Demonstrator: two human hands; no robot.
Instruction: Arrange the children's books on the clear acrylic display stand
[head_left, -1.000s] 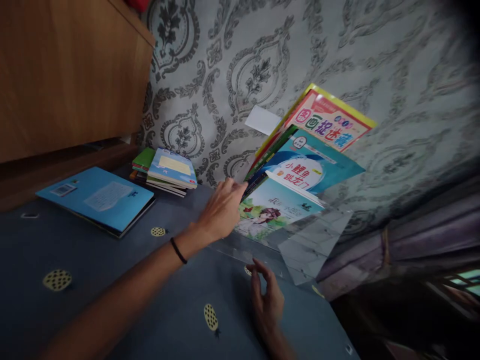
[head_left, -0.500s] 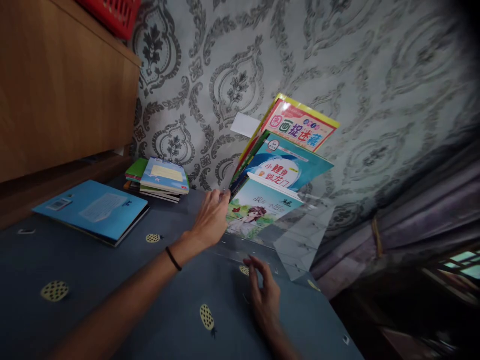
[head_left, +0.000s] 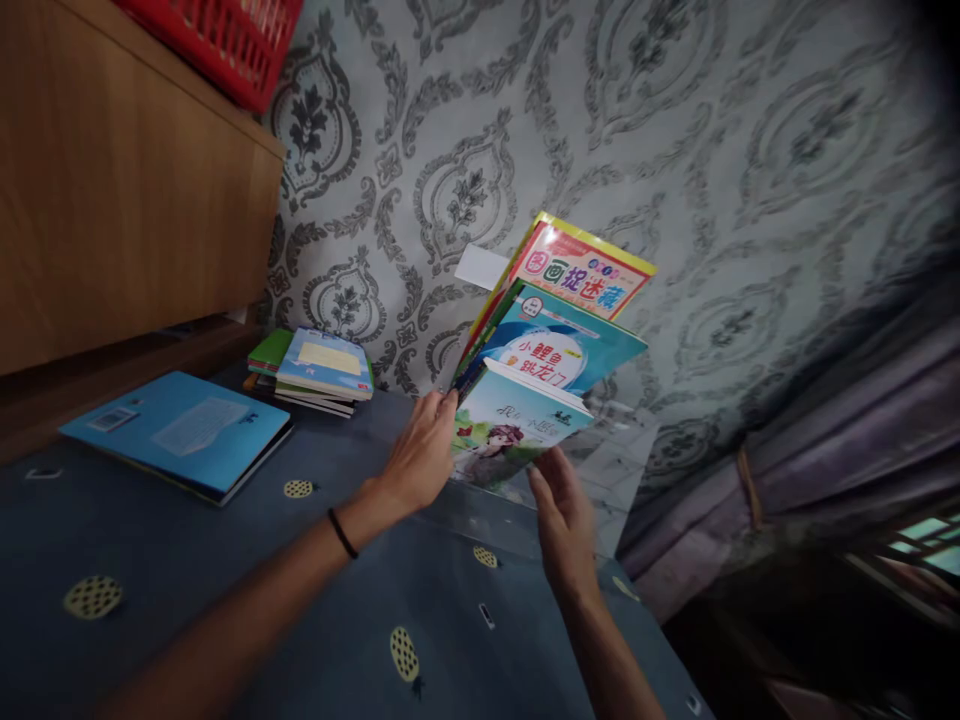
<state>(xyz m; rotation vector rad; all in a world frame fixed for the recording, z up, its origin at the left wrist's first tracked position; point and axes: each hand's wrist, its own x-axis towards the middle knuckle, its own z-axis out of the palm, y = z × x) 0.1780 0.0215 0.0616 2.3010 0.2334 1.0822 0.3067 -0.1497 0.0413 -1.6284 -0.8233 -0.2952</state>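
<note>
My left hand (head_left: pixel 424 450) is closed at the left edge of a picture book (head_left: pixel 517 430) with a pale green cover and a drawn figure. Its fingertips are partly hidden by the book's edge. Near that book's lower right edge is my right hand (head_left: pixel 566 515), thumb apart from the fingers, slightly blurred; contact is unclear. Behind the picture book stand a blue book (head_left: pixel 592 340) and a pink and yellow book (head_left: pixel 577 265), all leaning in a clear plastic book stand (head_left: pixel 630 470).
A blue book (head_left: pixel 180 430) lies flat at the left. Behind it sits a small pile of books (head_left: pixel 322 365) by the patterned wall (head_left: pixel 465 190). A wooden cabinet (head_left: pixel 135 190) bearing a red basket (head_left: pixel 240 50) stands at upper left; a curtain (head_left: pixel 705 550) hangs at right.
My right hand has risen from the tabletop to the picture book's lower right edge. My left hand stays at its left edge. The whole view has shifted slightly.
</note>
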